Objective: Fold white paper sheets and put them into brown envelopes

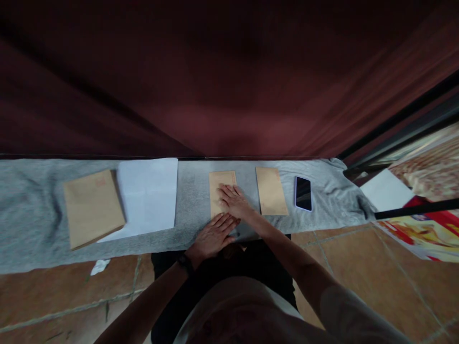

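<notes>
A brown paper envelope [217, 179] lies on the grey cloth in front of me, its lower part covered by my hands. My right hand [234, 200] rests flat on its middle, fingers stretched towards the upper left. Just below, my left hand [213, 235], with a dark band on the wrist, lies palm down over the envelope's near end, fingers extended. The two hands touch or nearly touch. A second brown envelope [271, 191] lies flat a little to the right.
To the left, a stack of brown envelopes [93, 208] partly overlaps white paper sheets [148, 193]. A phone [303, 193] lies at the right on the grey cloth [193, 191]. A dark red curtain-like surface [229, 110] rises behind. Crumpled white paper [100, 266] is on the tiled floor.
</notes>
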`<move>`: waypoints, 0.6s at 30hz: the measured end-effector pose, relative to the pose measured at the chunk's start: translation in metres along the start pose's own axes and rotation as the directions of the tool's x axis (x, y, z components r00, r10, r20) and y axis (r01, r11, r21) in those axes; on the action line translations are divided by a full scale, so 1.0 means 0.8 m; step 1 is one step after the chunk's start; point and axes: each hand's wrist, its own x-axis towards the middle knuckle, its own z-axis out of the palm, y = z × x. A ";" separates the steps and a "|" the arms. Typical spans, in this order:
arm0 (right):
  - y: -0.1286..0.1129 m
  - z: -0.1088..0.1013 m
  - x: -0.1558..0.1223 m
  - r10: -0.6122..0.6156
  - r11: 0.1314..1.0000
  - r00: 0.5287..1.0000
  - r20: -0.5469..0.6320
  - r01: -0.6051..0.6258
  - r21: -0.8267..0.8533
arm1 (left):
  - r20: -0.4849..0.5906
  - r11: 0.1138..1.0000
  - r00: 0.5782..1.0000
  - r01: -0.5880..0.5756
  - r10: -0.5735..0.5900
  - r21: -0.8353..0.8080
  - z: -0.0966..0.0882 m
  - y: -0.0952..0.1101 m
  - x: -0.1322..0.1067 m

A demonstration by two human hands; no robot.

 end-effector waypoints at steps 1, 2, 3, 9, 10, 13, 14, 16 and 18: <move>-0.001 0.002 0.013 0.002 1.000 1.000 -0.001 -0.002 -0.002 | -0.005 1.000 1.000 -0.005 0.005 -0.004 -0.001 0.000 0.000; -0.002 0.004 0.026 0.000 1.000 1.000 0.002 0.000 -0.004 | -0.011 1.000 1.000 -0.011 0.011 -0.008 -0.001 0.000 0.001; -0.002 0.005 0.036 -0.001 1.000 1.000 0.006 0.001 -0.006 | -0.015 1.000 1.000 -0.017 0.017 -0.010 -0.002 0.000 0.001; 0.009 0.000 0.075 0.032 0.999 0.999 0.003 -0.032 -0.033 | -0.002 0.999 0.999 -0.050 0.050 -0.019 -0.009 -0.002 0.002; 0.011 0.000 0.079 0.050 0.998 0.999 -0.004 -0.050 -0.034 | -0.002 0.999 0.999 -0.050 0.050 -0.022 -0.009 -0.003 0.002; 0.015 0.000 0.086 0.107 0.994 0.994 -0.026 -0.107 -0.009 | -0.001 0.999 0.999 -0.047 0.047 -0.021 -0.009 -0.003 0.002; 0.015 0.001 0.087 0.128 0.992 0.991 -0.034 -0.128 0.000 | 0.000 0.999 0.999 -0.048 0.048 -0.019 -0.008 -0.003 0.003; 0.015 0.002 0.083 0.179 0.984 0.982 -0.052 -0.179 0.011 | -0.004 0.999 0.999 -0.044 0.044 -0.016 -0.006 -0.002 0.003; 0.015 0.004 0.074 0.222 0.975 0.973 -0.065 -0.221 0.016 | -0.012 0.999 0.999 -0.034 0.034 -0.013 -0.004 -0.001 0.003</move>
